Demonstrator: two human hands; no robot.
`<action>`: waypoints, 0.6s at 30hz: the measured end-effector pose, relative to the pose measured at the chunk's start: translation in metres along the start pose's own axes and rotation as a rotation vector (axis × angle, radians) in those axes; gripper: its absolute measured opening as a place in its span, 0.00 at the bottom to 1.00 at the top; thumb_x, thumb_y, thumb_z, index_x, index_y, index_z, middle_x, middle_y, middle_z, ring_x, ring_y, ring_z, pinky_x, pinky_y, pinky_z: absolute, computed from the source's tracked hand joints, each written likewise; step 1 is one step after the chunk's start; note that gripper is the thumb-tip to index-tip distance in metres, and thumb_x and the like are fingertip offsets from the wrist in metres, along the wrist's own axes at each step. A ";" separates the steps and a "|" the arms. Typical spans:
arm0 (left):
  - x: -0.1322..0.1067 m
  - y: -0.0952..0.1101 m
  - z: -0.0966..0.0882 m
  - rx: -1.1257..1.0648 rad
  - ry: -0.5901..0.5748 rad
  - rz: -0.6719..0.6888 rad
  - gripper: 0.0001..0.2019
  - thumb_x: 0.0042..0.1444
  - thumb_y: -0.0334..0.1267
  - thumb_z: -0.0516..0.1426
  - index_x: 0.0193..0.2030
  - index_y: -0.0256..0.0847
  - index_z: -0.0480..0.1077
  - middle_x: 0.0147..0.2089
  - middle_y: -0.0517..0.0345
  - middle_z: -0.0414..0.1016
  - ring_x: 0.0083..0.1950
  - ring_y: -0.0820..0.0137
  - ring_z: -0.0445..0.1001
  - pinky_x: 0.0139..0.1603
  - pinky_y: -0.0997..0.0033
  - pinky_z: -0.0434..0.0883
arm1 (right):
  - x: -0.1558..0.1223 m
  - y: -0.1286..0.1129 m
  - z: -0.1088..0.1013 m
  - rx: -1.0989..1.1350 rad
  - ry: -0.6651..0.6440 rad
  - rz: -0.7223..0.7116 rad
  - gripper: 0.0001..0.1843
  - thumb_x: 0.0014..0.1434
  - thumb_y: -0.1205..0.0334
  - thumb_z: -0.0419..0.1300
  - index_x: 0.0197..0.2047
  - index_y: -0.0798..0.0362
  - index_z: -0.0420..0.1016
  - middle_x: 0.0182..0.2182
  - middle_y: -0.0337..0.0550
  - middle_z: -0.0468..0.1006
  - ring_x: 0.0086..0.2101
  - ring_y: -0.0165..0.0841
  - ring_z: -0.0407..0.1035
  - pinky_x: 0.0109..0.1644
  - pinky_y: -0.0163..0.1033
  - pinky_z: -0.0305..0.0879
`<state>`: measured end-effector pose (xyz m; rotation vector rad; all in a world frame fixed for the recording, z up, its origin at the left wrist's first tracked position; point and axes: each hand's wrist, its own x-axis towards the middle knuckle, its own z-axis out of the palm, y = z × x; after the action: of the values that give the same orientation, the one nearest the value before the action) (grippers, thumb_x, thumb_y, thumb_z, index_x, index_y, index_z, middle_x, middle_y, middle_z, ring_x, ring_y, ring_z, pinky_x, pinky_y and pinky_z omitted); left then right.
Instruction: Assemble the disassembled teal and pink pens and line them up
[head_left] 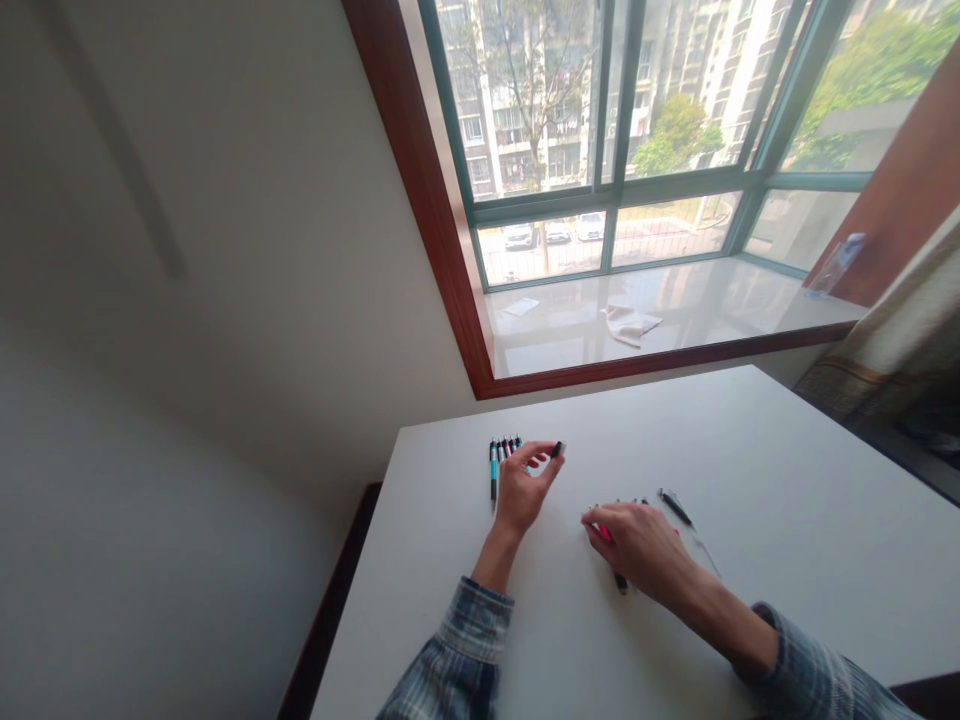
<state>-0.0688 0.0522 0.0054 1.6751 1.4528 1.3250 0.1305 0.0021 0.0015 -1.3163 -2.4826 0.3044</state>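
Note:
My left hand (525, 488) is raised just over the white table (787, 480), its fingertips pinched on a pen with a black tip (556, 450). Right beside it lies a row of several pens (504, 452), teal and red among them, side by side. My right hand (637, 545) rests palm down on a second bunch of pens, with a pink one (602, 532) showing under the fingers and a black tip (621, 582) poking out below the palm. A black pen (675, 507) lies just beyond that hand.
A wide stone window sill (720, 320) runs behind the table, with a crumpled white cloth (628, 325) and a paper slip (521, 307) on it. A curtain (892, 350) hangs at the right. A white wall stands at the left, with a dark gap beside the table.

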 end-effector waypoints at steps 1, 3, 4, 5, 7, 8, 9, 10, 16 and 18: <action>0.000 0.000 0.000 0.001 -0.002 0.001 0.10 0.60 0.46 0.63 0.43 0.45 0.81 0.42 0.55 0.83 0.39 0.66 0.78 0.42 0.65 0.73 | 0.000 0.000 -0.001 0.005 -0.002 0.004 0.12 0.68 0.64 0.56 0.42 0.46 0.82 0.32 0.41 0.84 0.33 0.36 0.79 0.34 0.34 0.62; -0.001 -0.001 0.000 0.006 -0.004 0.003 0.10 0.60 0.45 0.63 0.43 0.45 0.81 0.41 0.56 0.83 0.39 0.66 0.77 0.43 0.66 0.73 | -0.002 -0.001 -0.004 0.008 -0.013 0.020 0.14 0.70 0.63 0.54 0.43 0.46 0.82 0.33 0.41 0.85 0.34 0.36 0.79 0.35 0.34 0.63; -0.001 0.000 0.000 0.009 -0.006 0.002 0.10 0.60 0.45 0.63 0.43 0.45 0.81 0.41 0.56 0.83 0.39 0.66 0.77 0.43 0.66 0.73 | -0.003 -0.001 -0.006 0.004 -0.024 0.031 0.14 0.70 0.63 0.53 0.43 0.47 0.82 0.33 0.41 0.85 0.34 0.36 0.79 0.36 0.35 0.63; -0.001 0.000 0.000 0.011 -0.006 0.000 0.09 0.60 0.45 0.63 0.43 0.46 0.81 0.41 0.57 0.83 0.39 0.66 0.77 0.43 0.66 0.73 | -0.005 -0.002 -0.008 -0.003 -0.040 0.043 0.15 0.71 0.63 0.53 0.43 0.47 0.82 0.34 0.42 0.85 0.34 0.36 0.79 0.36 0.35 0.63; -0.001 0.001 0.000 0.013 -0.004 -0.004 0.09 0.59 0.45 0.63 0.43 0.46 0.81 0.41 0.57 0.83 0.39 0.66 0.77 0.43 0.66 0.73 | -0.010 -0.003 -0.012 -0.021 -0.077 0.066 0.15 0.70 0.63 0.53 0.42 0.47 0.83 0.34 0.42 0.85 0.34 0.36 0.80 0.36 0.36 0.62; -0.001 0.002 0.000 0.014 -0.002 -0.005 0.09 0.59 0.45 0.63 0.43 0.46 0.81 0.41 0.57 0.83 0.39 0.66 0.77 0.43 0.66 0.73 | -0.013 -0.004 -0.014 -0.027 -0.094 0.075 0.15 0.70 0.62 0.54 0.41 0.47 0.83 0.33 0.42 0.85 0.34 0.36 0.80 0.35 0.36 0.62; -0.001 0.002 0.000 0.015 -0.001 -0.005 0.09 0.59 0.45 0.63 0.43 0.46 0.81 0.41 0.57 0.83 0.39 0.66 0.78 0.43 0.65 0.73 | -0.016 -0.005 -0.015 -0.029 -0.108 0.081 0.14 0.70 0.62 0.54 0.41 0.46 0.83 0.33 0.42 0.85 0.34 0.37 0.80 0.35 0.36 0.61; -0.002 0.003 -0.001 0.016 -0.001 -0.004 0.09 0.59 0.45 0.63 0.43 0.46 0.81 0.41 0.57 0.83 0.39 0.66 0.78 0.43 0.65 0.73 | -0.019 -0.006 -0.017 -0.027 -0.118 0.086 0.14 0.70 0.62 0.54 0.41 0.46 0.83 0.34 0.41 0.85 0.34 0.37 0.80 0.34 0.36 0.61; -0.002 0.004 0.000 0.018 -0.005 0.004 0.08 0.59 0.44 0.63 0.43 0.46 0.81 0.41 0.57 0.83 0.39 0.67 0.77 0.42 0.66 0.72 | -0.033 -0.011 -0.018 -0.027 -0.148 0.104 0.12 0.67 0.65 0.57 0.39 0.46 0.82 0.34 0.42 0.85 0.33 0.38 0.80 0.31 0.37 0.58; -0.002 0.003 0.000 0.019 -0.006 0.006 0.08 0.59 0.44 0.63 0.43 0.46 0.81 0.41 0.57 0.83 0.39 0.67 0.77 0.42 0.66 0.72 | -0.035 -0.010 -0.016 -0.021 -0.154 0.098 0.11 0.67 0.65 0.57 0.38 0.46 0.82 0.33 0.42 0.85 0.33 0.38 0.79 0.31 0.37 0.58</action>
<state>-0.0678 0.0499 0.0076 1.6956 1.4618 1.3126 0.1473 -0.0321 0.0137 -1.4772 -2.5569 0.4183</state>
